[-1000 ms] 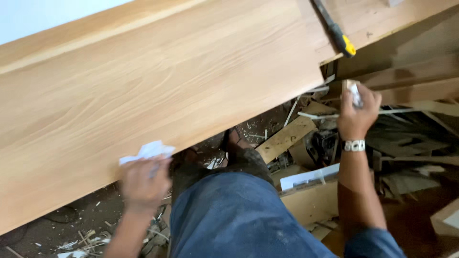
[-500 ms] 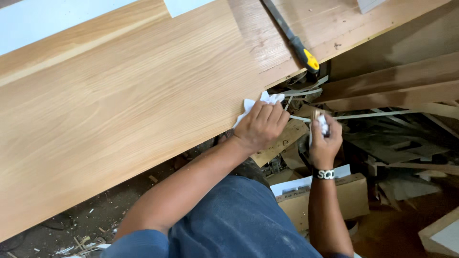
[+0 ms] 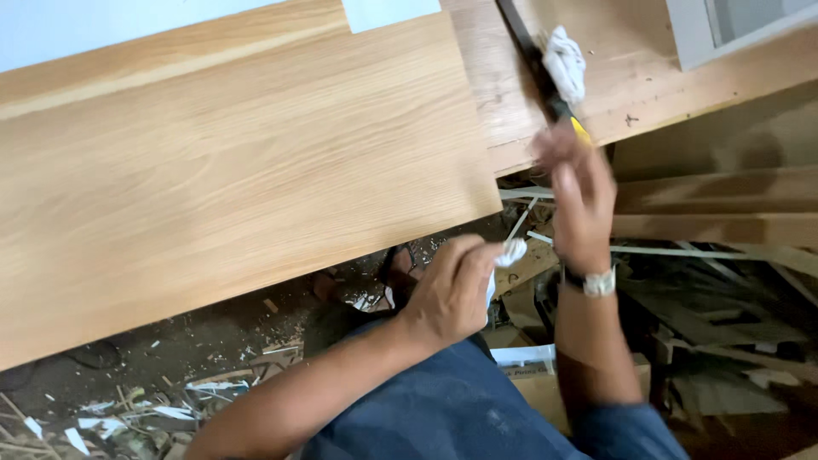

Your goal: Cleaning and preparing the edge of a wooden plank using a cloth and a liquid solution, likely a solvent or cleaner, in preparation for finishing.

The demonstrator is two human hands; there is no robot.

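Large pale wooden board [image 3: 230,162] lies flat, its near corner just above the left hand [image 3: 452,290]. Workbench [image 3: 673,85] extends beyond the right hand [image 3: 579,200]. Scrap wood and shavings [image 3: 170,400] litter the floor below both hands. Black-handled tool with yellow tip [image 3: 545,77] lies on the bench just above the right hand, a white rag [image 3: 565,60] beside it. Left hand is closed around crumpled white tissue [image 3: 509,252]. Right hand is blurred; grip cannot be told.
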